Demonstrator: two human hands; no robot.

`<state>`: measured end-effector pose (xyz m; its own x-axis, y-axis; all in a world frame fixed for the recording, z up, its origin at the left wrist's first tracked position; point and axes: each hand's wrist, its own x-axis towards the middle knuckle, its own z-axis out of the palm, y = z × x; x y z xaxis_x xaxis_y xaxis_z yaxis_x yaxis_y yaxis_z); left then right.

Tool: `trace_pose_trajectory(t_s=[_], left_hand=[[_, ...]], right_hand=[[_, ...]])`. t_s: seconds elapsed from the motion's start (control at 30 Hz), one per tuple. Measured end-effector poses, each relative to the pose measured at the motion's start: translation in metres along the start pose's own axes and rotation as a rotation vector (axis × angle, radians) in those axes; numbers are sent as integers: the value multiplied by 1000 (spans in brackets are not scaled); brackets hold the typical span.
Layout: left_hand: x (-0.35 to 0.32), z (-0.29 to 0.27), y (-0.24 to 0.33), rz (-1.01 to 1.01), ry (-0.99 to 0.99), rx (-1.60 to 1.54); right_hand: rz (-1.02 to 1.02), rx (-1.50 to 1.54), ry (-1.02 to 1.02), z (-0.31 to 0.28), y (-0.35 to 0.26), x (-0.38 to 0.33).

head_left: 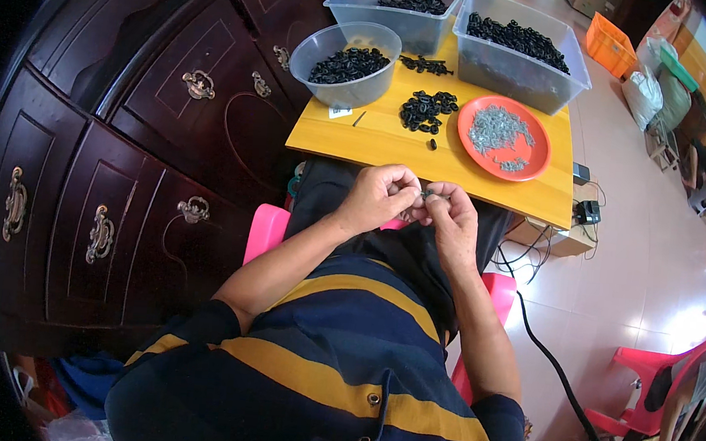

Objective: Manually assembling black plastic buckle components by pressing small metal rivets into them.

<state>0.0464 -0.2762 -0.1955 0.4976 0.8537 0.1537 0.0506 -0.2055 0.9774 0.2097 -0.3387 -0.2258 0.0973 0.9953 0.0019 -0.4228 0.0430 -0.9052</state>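
My left hand (378, 196) and my right hand (451, 218) meet just in front of the yellow table's near edge (423, 172), fingertips pinched together on a small dark part (426, 194) held between them. On the table lies a loose pile of small black parts (426, 110), with one stray black piece (432, 144) nearer me. An orange plate (533, 164) to the right holds several small grey metal pieces (498, 131).
A round clear bowl (342, 91) and two clear rectangular bins (361, 10) (498, 66) hold more black parts. A dark wooden cabinet (152, 138) stands on the left. I sit on a pink stool (266, 232). A black cable (556, 373) runs across the tiled floor.
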Motion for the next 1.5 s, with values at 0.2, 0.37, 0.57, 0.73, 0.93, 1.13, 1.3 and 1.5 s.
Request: trace_pose_trajectory(t_s=[0.2, 0.37, 0.57, 0.73, 0.93, 1.13, 1.3, 1.5], left_hand=[[0, -1, 4, 8, 4, 40], [1, -2, 2, 8, -3, 57], [1, 0, 2, 56, -7, 86], [2, 0, 3, 26, -14, 135], [4, 2, 6, -44, -18, 69], [15, -8, -11, -101, -94, -37], [49, -20, -20, 65, 10, 297], [92, -24, -40, 398, 59, 739]], right_hand=[[3, -23, 9, 2, 0, 0], [-4, -48, 1, 2, 1, 0], [-15, -56, -3, 2, 4, 2], [-7, -54, -8, 0, 6, 2], [10, -26, 5, 0, 8, 2], [14, 18, 7, -1, 0, 5], [68, 128, 124, -10, -6, 9], [147, 211, 189, -19, -4, 12]])
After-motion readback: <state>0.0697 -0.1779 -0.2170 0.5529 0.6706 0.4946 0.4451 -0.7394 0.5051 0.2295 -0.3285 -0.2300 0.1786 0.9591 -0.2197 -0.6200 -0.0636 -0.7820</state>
